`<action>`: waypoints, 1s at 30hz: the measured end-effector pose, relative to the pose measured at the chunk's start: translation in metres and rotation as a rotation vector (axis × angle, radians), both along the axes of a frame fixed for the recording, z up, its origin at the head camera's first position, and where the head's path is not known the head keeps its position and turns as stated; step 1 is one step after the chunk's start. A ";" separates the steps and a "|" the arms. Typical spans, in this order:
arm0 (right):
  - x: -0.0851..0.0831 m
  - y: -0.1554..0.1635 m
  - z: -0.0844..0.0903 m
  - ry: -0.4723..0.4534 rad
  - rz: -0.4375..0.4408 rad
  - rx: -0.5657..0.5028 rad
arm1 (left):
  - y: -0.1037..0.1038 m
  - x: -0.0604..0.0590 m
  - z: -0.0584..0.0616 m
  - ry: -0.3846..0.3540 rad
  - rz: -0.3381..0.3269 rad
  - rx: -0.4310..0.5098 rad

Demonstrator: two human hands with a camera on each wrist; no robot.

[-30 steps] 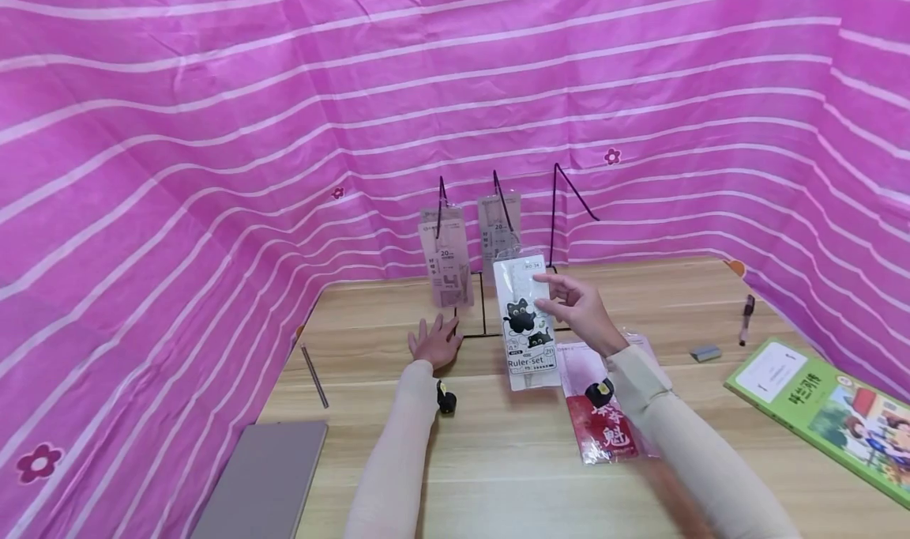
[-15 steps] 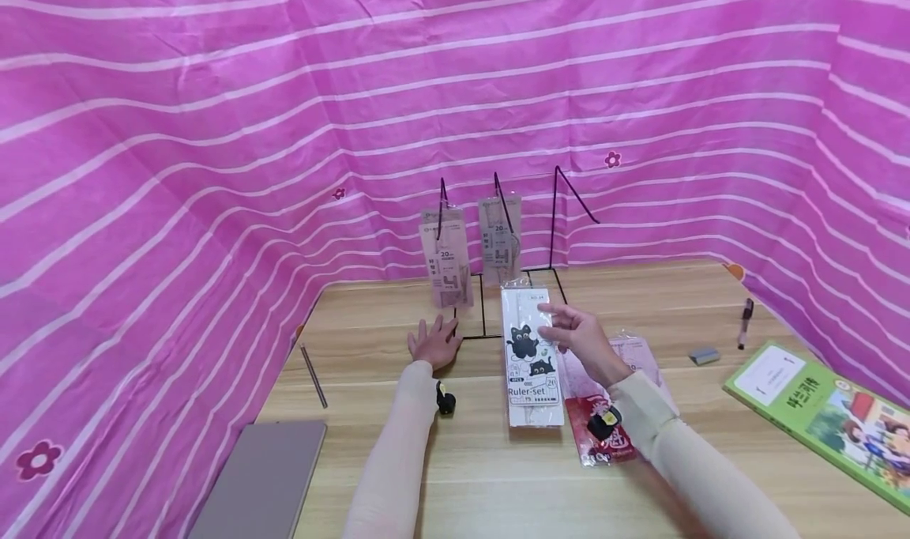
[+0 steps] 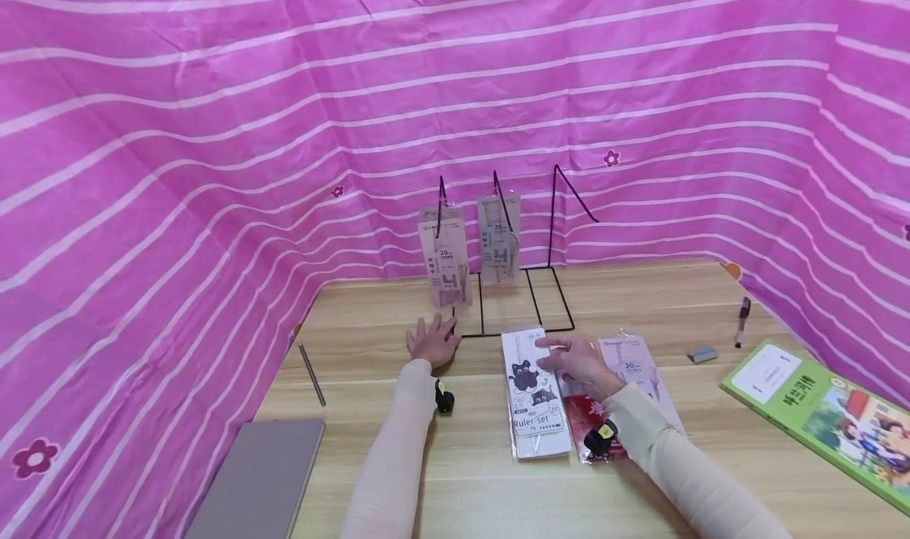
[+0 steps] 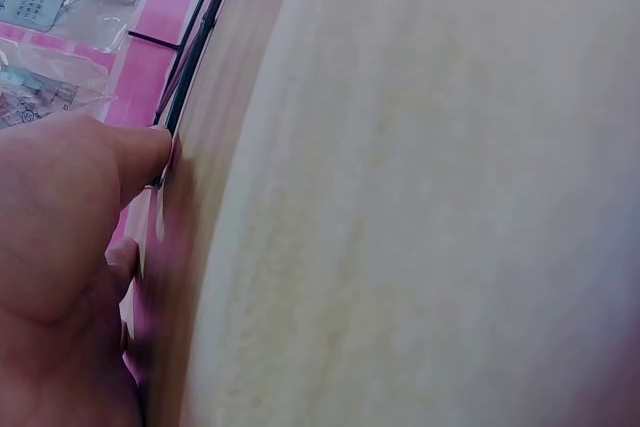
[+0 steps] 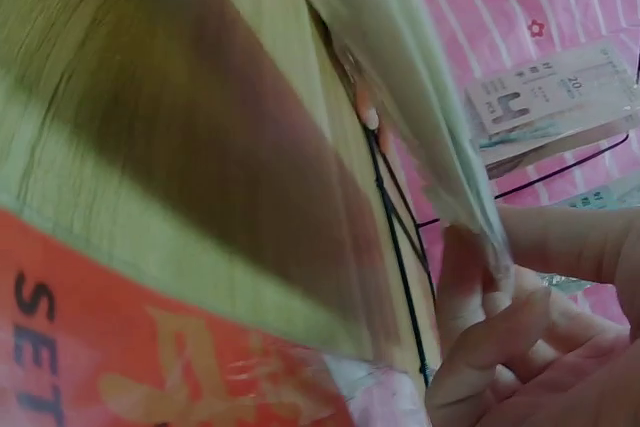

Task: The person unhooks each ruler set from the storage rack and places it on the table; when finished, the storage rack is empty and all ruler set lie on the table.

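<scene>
My right hand [image 3: 579,363] pinches the upper right edge of a packaged ruler set [image 3: 529,389] with black cats on its white card. In the right wrist view that ruler set [image 5: 420,87] appears edge-on between thumb and fingers. My left hand [image 3: 434,341] rests with spread fingers on the table at the base of a black wire rack [image 3: 553,215]; its thumb [image 4: 150,152] touches the wire. Two hooks carry ruler packets, a pinkish packet [image 3: 445,262] and a greyish packet [image 3: 500,243]. The third hook, at right, is bare.
Under my right forearm lie a pink packet [image 3: 636,365] and a red packet [image 3: 584,414]. Farther right are a grey block [image 3: 702,354], a pen [image 3: 742,322] and a green book [image 3: 828,428]. A dark stick [image 3: 311,375] and a grey flat case [image 3: 263,476] lie left.
My right hand has lowered the ruler set from in front of the rack toward me and down near the table. The left hand has stayed in place.
</scene>
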State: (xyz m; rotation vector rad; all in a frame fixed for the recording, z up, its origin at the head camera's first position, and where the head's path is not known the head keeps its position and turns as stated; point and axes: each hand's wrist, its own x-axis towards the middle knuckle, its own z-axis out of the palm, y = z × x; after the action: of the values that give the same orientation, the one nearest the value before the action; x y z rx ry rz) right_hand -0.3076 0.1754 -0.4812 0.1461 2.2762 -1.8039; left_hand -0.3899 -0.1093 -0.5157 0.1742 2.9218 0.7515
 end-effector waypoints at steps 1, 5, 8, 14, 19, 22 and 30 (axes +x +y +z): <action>0.000 0.000 -0.002 -0.012 0.004 -0.007 | 0.000 0.001 0.000 -0.001 -0.001 0.007; 0.002 -0.003 -0.008 -0.011 0.042 0.010 | 0.000 0.002 -0.003 -0.002 -0.001 0.010; 0.002 -0.005 -0.010 0.051 0.062 0.133 | 0.000 0.001 -0.005 -0.003 -0.001 0.000; 0.003 -0.006 -0.007 0.160 0.091 0.376 | 0.000 -0.002 -0.005 0.002 0.002 0.001; 0.006 -0.008 -0.003 0.186 0.117 0.502 | -0.001 -0.003 -0.005 -0.001 0.006 0.002; 0.007 -0.009 0.000 0.168 0.124 0.542 | -0.001 -0.004 -0.005 0.001 0.008 0.009; -0.002 -0.002 0.004 0.216 0.079 0.490 | -0.001 -0.003 -0.005 0.012 0.004 0.006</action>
State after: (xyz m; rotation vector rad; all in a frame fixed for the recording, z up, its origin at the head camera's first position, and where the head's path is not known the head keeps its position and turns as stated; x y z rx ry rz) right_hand -0.3095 0.1733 -0.4774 -0.0605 2.7943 -1.2434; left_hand -0.3925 -0.1101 -0.5207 0.1740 2.9325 0.7632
